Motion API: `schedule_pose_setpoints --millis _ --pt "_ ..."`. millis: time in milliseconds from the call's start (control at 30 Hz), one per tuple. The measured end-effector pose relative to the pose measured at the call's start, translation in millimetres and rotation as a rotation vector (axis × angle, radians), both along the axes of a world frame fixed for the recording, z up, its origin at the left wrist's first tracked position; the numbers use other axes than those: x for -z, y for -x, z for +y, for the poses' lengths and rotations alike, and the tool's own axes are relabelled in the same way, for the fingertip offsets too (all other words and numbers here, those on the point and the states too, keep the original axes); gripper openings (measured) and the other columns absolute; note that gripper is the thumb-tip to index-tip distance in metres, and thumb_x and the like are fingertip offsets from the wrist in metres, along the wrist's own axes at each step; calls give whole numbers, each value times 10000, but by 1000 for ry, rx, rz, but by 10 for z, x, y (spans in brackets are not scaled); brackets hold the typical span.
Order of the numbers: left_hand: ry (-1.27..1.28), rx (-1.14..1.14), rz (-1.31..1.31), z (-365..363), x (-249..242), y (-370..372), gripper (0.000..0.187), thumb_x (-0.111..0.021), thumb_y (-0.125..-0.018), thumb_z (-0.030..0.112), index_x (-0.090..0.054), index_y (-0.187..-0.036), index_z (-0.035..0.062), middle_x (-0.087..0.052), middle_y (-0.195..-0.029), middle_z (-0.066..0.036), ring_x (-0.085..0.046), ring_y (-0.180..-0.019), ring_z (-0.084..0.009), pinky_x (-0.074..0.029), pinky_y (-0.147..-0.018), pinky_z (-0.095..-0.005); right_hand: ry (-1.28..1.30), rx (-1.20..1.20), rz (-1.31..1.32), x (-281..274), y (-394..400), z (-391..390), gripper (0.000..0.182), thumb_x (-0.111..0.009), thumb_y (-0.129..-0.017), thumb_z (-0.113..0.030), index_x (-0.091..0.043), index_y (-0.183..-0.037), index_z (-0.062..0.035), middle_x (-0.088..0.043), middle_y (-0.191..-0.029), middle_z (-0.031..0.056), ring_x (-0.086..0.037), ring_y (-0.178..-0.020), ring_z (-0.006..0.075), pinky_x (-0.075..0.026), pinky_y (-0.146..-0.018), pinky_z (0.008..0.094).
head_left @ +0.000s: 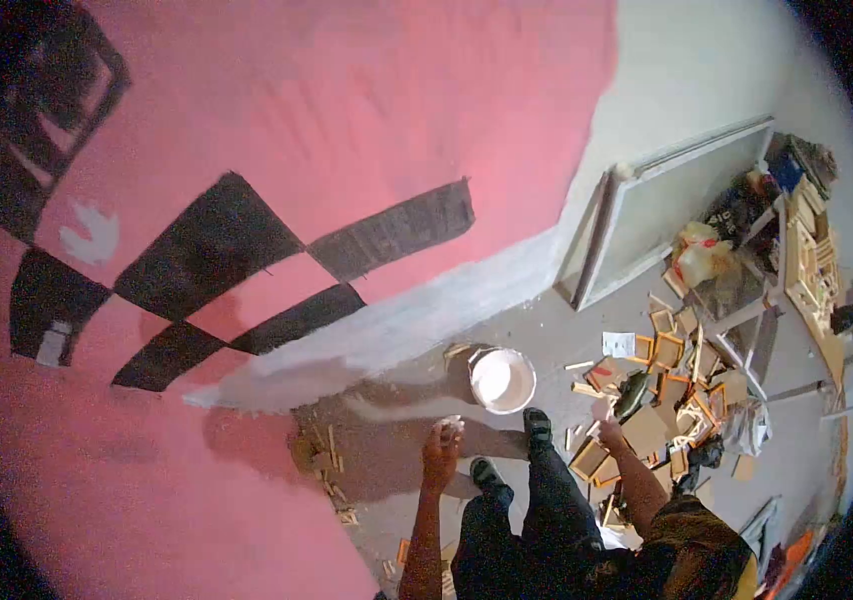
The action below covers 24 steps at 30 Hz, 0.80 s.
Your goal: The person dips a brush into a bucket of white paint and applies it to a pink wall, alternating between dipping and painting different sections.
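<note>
My left hand [439,464] is raised over the floor, left of the bucket, with its fingers curled round a small whitish lump [451,428], whose kind I cannot make out. My right hand [610,434] is held out to the right of my feet, above scattered wooden pieces. Its fingers look closed, and something pale shows at their tips, too blurred to name. Between the hands, just beyond my shoes, stands a white bucket [530,382] with pale contents. To the left rises a pink wall [387,110] with black painted checks [212,245].
Wooden frames and offcuts [667,385] litter the floor on the right. A large white-framed panel [667,215] leans on the wall, near plastic bags [702,255]. More wood scraps [332,465] lie along the wall's foot. An unpainted whitish strip [427,305] runs along the wall's lower part.
</note>
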<state>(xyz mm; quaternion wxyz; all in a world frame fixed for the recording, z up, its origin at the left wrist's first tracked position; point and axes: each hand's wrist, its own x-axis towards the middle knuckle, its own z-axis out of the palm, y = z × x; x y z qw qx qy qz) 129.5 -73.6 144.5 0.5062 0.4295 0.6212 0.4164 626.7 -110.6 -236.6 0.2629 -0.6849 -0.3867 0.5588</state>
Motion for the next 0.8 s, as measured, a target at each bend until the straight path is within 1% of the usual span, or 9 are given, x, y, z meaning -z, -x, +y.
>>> schedule_pose_setpoints --millis 67,133,233,333,433,567,700,767,800 --pt "-311 52 194 -95 -157 12 273 -513 -870 130 -499 -1129 47 -594 -1022 -53 -579 -831 -121 -468 -658 -243 -79 36 68 219 -447 -409 137 -527 -818 -258 -523 -855 -126 -489 -598 38 -507 -523 174 -418 -424 320" --pt "-160 17 -44 -222 -329 -19 278 -504 -873 128 -490 -1140 53 -593 -1024 -40 -578 -800 -109 -442 -615 -220 -170 13 -180 40 -691 -962 141 -533 -815 -290 -518 -849 -154 -461 -569 22 -502 -519 159 -415 -405 298" --pt "8 -34 -236 -326 -448 -77 292 -455 -874 75 -469 -1166 69 -586 -1034 -18 -571 -766 -89 -405 -571 -187 99 685 219 -1094 -376 -1596 212 -549 -802 -332 -497 -843 -131 -433 -531 21 -481 -472 161 -408 -390 293" --pt "54 35 -128 -227 -601 -109 294 -461 -881 74 -469 -1175 76 -579 -1040 -15 -557 -803 -80 -403 -583 -195 208 672 92 -1506 -293 -2088 207 -538 -807 -320 -509 -814 -114 -448 -538 34 -487 -468 174 -402 -391 308" --pt "-84 -70 -143 -204 -769 -396 214 -523 -860 145 -554 -1067 96 -594 -804 30 -418 -538 -26 -335 -451 -179 254 707 72 -1721 -321 -2462 211 -527 -813 -307 -520 -785 -98 -463 -544 47 -492 -465 187 -397 -392 323" --pt "3 8 -156 -245 -1004 -714 223 -492 -889 94 -526 -1107 67 -571 -978 -14 -536 -817 -68 -395 -577 -204 225 721 48 -1736 -546 -2666 228 -512 -820 -291 -535 -746 -76 -483 -552 65 -499 -461 205 -390 -394 343" --pt "-10 65 -35 -336 -1142 -1074 212 -523 -877 104 -533 -1086 68 -581 -926 -3 -505 -692 -60 -391 -546 -204 -64 492 -145 -1543 -1017 -2723 256 -498 -827 -275 -550 -707 -54 -503 -561 83 -506 -456 222 -383 -395 364" --pt "-15 65 -37 -376 -1054 -1162 199 -534 -873 107 -542 -1069 71 -583 -906 2 -478 -632 -56 -388 -524 -205 183 1023 67 -1917 -1004 -2389 295 -464 -851 -269 -501 -666 -42 -465 -523 65 -454 -406 198 -341 -358 332" --pt "-35 55 -24 -396 -1054 -1222 200 -541 -867 105 -542 -1063 65 -590 -906 -10 -497 -648 -65 -398 -534 -211 161 986 17 -1957 -1076 -2301 304 -457 -856 -274 -483 -653 -50 -459 -523 59 -438 -392 186 -326 -345 325"
